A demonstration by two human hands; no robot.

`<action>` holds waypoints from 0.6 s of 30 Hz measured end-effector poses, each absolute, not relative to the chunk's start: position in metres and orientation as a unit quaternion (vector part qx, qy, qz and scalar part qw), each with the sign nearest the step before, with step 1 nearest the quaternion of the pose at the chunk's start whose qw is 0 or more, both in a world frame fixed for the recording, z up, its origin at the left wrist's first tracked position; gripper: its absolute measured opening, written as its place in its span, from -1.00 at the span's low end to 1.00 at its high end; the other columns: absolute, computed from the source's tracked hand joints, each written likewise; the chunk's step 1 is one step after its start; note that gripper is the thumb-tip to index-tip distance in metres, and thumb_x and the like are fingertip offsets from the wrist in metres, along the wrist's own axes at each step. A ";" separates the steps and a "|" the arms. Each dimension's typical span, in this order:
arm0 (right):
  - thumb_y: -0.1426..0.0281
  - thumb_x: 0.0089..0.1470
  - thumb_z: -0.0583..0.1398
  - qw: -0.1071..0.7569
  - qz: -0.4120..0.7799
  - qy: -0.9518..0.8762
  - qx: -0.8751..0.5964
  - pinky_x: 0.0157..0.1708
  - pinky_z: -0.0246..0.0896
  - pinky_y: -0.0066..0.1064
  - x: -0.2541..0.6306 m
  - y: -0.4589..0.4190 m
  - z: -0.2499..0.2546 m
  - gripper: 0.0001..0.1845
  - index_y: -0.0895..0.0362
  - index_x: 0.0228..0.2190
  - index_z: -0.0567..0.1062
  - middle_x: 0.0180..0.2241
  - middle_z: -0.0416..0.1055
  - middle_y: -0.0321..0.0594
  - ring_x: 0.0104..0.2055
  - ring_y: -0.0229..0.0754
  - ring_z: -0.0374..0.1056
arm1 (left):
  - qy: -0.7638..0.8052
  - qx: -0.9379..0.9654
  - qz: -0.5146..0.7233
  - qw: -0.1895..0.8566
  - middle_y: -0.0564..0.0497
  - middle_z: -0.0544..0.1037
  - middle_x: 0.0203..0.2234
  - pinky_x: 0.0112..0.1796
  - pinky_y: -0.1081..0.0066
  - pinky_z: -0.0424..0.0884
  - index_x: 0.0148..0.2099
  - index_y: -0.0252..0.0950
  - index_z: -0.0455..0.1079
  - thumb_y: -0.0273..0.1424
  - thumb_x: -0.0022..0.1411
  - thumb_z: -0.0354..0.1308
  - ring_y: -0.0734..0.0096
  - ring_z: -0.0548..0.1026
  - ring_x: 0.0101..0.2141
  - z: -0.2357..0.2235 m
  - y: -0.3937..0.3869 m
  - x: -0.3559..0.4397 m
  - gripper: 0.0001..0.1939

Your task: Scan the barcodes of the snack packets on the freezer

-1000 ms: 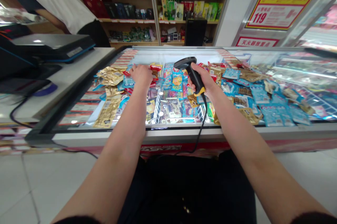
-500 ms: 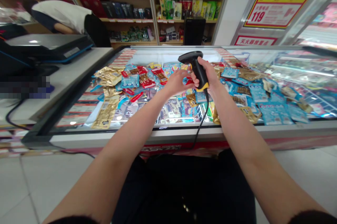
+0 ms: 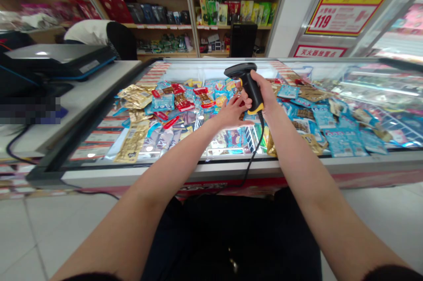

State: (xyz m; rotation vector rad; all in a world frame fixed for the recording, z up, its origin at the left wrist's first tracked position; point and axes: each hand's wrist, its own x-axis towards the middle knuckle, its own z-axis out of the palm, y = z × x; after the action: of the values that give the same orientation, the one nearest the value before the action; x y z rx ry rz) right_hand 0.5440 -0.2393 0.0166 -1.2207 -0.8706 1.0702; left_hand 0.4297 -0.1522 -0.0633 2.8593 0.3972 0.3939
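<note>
my right hand [image 3: 267, 94] is wrapped round the handle of the black-and-yellow scanner [image 3: 254, 96], just above the centre of the frame, its head pointing left. my left hand [image 3: 231, 113] is spread, fingers apart, just beside it; i can't tell whether it touches anything underneath. red packets [image 3: 181, 98] lie left of centre, blue packets [image 3: 325, 116] right of it. i'd judge this a scanning step between packets: the next move calls for a steady scanner and freer space before its head.
</note>
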 end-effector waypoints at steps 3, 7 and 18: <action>-0.19 0.17 0.12 0.611 0.463 -0.378 -0.519 -0.77 0.16 -0.50 0.545 -0.238 0.015 -0.37 0.08 -0.11 0.53 -0.66 0.32 -0.35 -0.74 -0.30 0.17 | 0.167 0.966 0.151 0.124 -0.05 0.06 0.45 0.34 -0.17 -0.08 0.32 -0.02 0.32 0.10 0.21 0.16 -0.20 -0.05 0.41 -0.064 -0.141 0.428 -0.30; -0.18 0.17 0.12 0.604 0.455 -0.380 -0.532 -0.79 0.14 -0.49 0.547 -0.236 0.013 -0.39 0.07 -0.12 0.54 -0.66 0.31 -0.34 -0.74 -0.29 0.18 | 0.190 0.953 0.175 0.159 -0.05 0.15 0.41 0.32 -0.07 0.04 0.27 -0.05 0.38 -0.04 0.16 0.23 -0.15 0.12 0.36 -0.061 -0.125 0.425 -0.35; -0.23 0.16 0.09 0.612 0.450 -0.378 -0.528 -0.76 0.15 -0.48 0.542 -0.240 0.012 -0.31 0.09 -0.06 0.51 -0.65 0.34 -0.33 -0.71 -0.26 0.24 | 0.378 0.856 0.279 0.215 -0.27 0.54 0.09 0.17 0.02 0.28 0.27 -0.31 0.31 -0.23 0.18 0.26 -0.12 0.40 0.18 -0.058 -0.103 0.434 -0.36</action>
State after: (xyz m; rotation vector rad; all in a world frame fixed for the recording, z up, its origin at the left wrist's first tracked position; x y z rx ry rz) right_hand 0.5422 -0.2401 0.0118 -1.2182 -0.8729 1.0383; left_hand 0.4339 -0.1032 -0.0584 2.3746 1.0491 0.7725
